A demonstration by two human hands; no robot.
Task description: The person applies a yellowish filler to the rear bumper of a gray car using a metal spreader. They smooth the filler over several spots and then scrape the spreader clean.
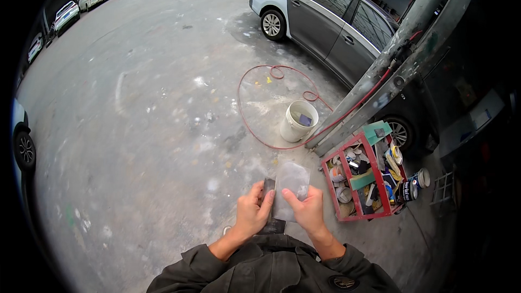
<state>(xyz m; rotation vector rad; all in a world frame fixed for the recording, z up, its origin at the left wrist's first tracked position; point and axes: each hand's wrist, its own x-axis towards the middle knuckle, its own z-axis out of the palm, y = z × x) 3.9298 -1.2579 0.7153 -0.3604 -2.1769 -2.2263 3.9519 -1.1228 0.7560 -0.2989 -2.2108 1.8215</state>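
In front of my body, my left hand [252, 208] is closed on a narrow dark block [269, 185], its thumb lying along the near face. My right hand [308, 208] grips a pale grey, rounded flat sheet [293, 177], thumb pressed on its face and fingers hidden behind. The sheet stands upright beside the dark block, their edges close together; whether they touch, I cannot tell. What the sheet is made of does not show clearly. Beyond my hands, a white bucket [291, 130] on the floor holds liquid and a dark bluish piece [305, 120].
A red-framed cart [364, 218] at my right carries cans, rags and tools. Behind it rises a grey steel pillar [347, 109]. A red hose [239, 97] loops across the concrete floor around the bucket. A grey car [325, 19] stands far right; another vehicle [20, 135] is at left.
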